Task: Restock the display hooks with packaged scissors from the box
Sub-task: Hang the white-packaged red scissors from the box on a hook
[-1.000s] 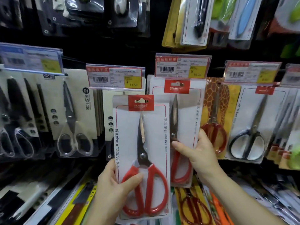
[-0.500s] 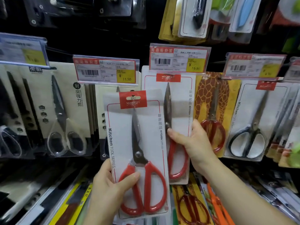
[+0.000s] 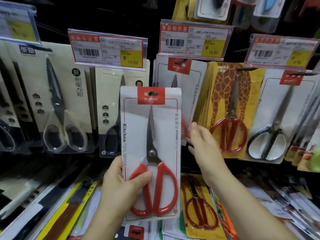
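Scissors pack (image 3: pixel 151 153) | upright before the matching hung packs (image 3: pixel 180 84), clamped by my left hand (image 3: pixel 121 186) | right hand (image 3: pixel 202 146) blurred, fingers apart, empty | I'd line the red header's slot with the hook, then slide it on level.

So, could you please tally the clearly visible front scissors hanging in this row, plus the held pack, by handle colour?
Red: 3, held pack, hooked pack, giraffe pack
Dark: 2, left dark pair, right dark pair
Clear: 1, clear pair
Total: 6
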### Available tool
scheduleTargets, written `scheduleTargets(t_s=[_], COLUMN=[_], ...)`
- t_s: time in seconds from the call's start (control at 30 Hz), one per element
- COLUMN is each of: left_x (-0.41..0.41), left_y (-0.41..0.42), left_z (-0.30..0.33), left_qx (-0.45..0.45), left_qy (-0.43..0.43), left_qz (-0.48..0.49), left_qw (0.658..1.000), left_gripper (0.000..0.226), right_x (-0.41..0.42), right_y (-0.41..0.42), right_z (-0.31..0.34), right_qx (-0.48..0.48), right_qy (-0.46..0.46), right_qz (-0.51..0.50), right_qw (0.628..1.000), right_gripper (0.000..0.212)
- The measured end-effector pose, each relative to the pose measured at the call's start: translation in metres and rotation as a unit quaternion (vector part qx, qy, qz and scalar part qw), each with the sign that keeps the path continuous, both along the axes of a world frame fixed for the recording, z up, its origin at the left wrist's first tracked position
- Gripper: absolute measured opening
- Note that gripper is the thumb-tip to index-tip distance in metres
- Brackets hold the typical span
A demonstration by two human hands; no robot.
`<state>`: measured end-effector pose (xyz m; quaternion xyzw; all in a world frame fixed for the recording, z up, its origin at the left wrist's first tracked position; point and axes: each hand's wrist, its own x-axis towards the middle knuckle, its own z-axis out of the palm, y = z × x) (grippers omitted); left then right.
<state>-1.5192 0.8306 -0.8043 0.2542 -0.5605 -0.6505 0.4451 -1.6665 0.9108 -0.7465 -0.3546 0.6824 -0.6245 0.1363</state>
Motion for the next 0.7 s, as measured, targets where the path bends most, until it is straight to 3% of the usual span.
scheduleTargets(t_s=[0.1, 0.23, 0.37, 0.5, 0.7], left_x=[-0.012, -0.024, -0.031, -0.038, -0.042], left_y=[0.008, 0.019, 0.026, 0.023, 0.02], left_z=[0.001, 0.013, 0.029, 0.043, 0.03], left_qx=[-0.03, -0.111, -0.195, -0.247, -0.244], left_qy=[0.006, 0.015, 0.019, -0.002, -0.011], left_qz=[0.02, 0.05, 0.07, 0.073, 0.024], left_qw=[0.999, 0.992, 0.978, 0.966, 0.97], left_gripper=[0.063, 0.081, 0.084, 0.098, 0.093], right_x=[0.02, 0.02, 0.013, -0.002, -0.009], right_y=[0.017, 0.02, 0.024, 0.019, 0.02], right_z=[-0.011, -0.018, -0.004, 0.014, -0.002], right_qx=[-0.033, -0.116, -0.198, -0.192, -0.175], right_qy=[-0.004, 0.045, 0.089, 0.138, 0.17], right_qz=[0.09, 0.052, 0.023, 0.021, 0.009], right_qw=[0.995, 0.991, 0.976, 0.971, 0.97], right_gripper=[0.065, 0.074, 0.074, 0.072, 0.073])
